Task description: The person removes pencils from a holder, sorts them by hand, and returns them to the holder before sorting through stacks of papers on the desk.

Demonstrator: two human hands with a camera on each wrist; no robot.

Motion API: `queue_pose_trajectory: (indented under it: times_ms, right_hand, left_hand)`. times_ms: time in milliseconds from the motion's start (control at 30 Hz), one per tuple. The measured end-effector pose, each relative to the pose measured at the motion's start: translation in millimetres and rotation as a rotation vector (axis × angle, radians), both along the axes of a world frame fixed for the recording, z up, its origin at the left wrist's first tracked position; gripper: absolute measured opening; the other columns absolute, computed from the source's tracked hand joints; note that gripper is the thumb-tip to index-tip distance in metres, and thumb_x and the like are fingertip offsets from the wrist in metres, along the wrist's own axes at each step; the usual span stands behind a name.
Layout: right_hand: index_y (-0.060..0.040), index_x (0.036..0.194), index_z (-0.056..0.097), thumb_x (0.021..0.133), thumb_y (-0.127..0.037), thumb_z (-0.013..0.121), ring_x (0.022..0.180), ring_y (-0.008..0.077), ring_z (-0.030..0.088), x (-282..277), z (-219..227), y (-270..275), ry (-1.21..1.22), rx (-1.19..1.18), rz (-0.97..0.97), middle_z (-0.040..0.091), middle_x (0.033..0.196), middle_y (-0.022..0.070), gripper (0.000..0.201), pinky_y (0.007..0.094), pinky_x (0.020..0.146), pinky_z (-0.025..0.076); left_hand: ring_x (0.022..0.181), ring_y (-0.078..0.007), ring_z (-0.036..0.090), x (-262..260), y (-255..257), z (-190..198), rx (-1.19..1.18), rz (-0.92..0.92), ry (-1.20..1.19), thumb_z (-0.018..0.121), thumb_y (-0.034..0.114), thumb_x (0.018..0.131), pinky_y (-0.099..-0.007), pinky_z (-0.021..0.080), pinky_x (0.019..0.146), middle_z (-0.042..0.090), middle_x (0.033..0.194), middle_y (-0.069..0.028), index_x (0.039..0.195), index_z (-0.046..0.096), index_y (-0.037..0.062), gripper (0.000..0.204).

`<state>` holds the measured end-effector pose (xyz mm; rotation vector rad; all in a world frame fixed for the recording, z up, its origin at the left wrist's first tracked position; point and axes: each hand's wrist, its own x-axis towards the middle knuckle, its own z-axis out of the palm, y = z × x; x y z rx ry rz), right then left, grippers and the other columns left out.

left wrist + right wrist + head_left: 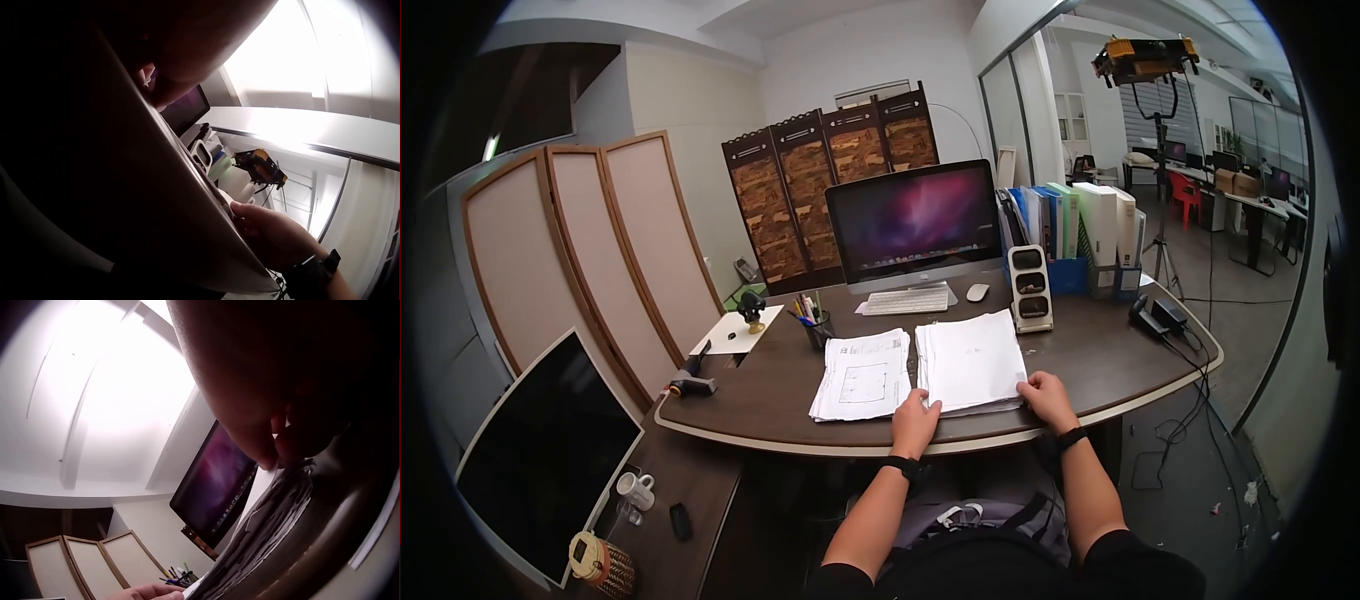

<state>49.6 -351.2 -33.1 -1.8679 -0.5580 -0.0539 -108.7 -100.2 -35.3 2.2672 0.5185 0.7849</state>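
Observation:
A thick stack of white paper (970, 355) lies on the dark desk in front of me, its top sheet almost blank. My left hand (915, 422) grips its near left corner, thumb along the front edge. At the near right corner, my right hand (1050, 400) pinches the stack between thumb and fingers. The right wrist view shows the uneven layered edges of the stack (262, 534) below that hand. Just left lies a second pile of printed sheets (860, 375), the top one bearing a boxed drawing. In the left wrist view the left hand (187, 50) is mostly in shadow.
Behind the papers stand a monitor (915, 225), a keyboard (908, 300) and a mouse (977, 292). A pen cup (818, 330) is at the left, a white three-slot holder (1030, 290) and several binders (1100, 225) at the right. Cables (1200, 380) hang off the right edge.

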Motion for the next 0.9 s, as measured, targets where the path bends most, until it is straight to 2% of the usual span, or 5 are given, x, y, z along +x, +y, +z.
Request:
queue_pose_trajectory:
  times_ms: [267, 533, 700, 800, 900]
  right_hand:
    - [-0.0006, 0.094, 0.069, 0.096, -0.016, 0.065, 0.058, 0.0085, 0.061, 3.2, 7.5, -10.4, 0.359, 0.316, 0.158, 0.073, 0.083, 0.0068, 0.016, 0.0230, 0.050, 0.044]
    - [-0.0041, 0.139, 0.049, 0.100, -0.007, 0.058, 0.057, 0.0086, 0.061, -53.5, 63.3, 4.0, 0.632, 0.555, 0.510, 0.075, 0.095, 0.0114, 0.040, 0.0195, 0.047, 0.043]
    - [-0.0042, 0.125, 0.054, 0.095, -0.005, 0.054, 0.056, 0.0098, 0.061, -69.6, 65.1, 8.3, 0.650, 0.360, 0.471, 0.072, 0.086, 0.0081, 0.030, 0.0215, 0.048, 0.045]
    - [-0.0044, 0.117, 0.056, 0.095, -0.005, 0.052, 0.055, 0.0099, 0.058, -61.4, 48.1, -3.1, 0.653, 0.326, 0.457, 0.067, 0.077, 0.0064, 0.023, 0.0222, 0.047, 0.045]
    - [-0.0034, 0.114, 0.057, 0.093, -0.005, 0.052, 0.052, 0.0108, 0.054, -64.5, 47.3, -4.1, 0.629, 0.201, 0.441, 0.062, 0.071, 0.0051, 0.022, 0.0238, 0.047, 0.044]
  left_hand:
    - [0.075, -0.0327, 0.069, -0.8, -1.6, -5.7, -0.010, -0.005, -0.076, 0.076, 0.036, 0.089, -0.0431, 0.054, 0.069, 0.070, 0.076, -0.0128, 0.103, 0.070, 0.0029, 0.036]
    - [0.064, -0.0225, 0.065, -17.4, -4.9, 10.3, -0.001, -0.169, -0.054, 0.084, 0.046, 0.083, -0.0361, 0.051, 0.061, 0.067, 0.069, -0.0083, 0.077, 0.069, 0.0029, 0.046]
    - [0.061, -0.0152, 0.065, -1.6, 11.0, -13.4, -0.268, -0.095, -0.211, 0.075, 0.033, 0.096, -0.0309, 0.051, 0.060, 0.070, 0.074, -0.0090, 0.116, 0.065, 0.0015, 0.039]
    - [0.060, -0.0125, 0.064, -24.6, -2.9, 20.8, -0.531, -0.228, -0.235, 0.070, 0.028, 0.100, -0.0285, 0.051, 0.059, 0.073, 0.080, -0.0100, 0.136, 0.056, 0.0013, 0.047]
    - [0.060, -0.0109, 0.062, -20.7, 8.6, 11.9, -0.542, -0.304, -0.197, 0.072, 0.024, 0.098, -0.0258, 0.050, 0.059, 0.074, 0.088, -0.0087, 0.138, 0.057, 0.0012, 0.048]
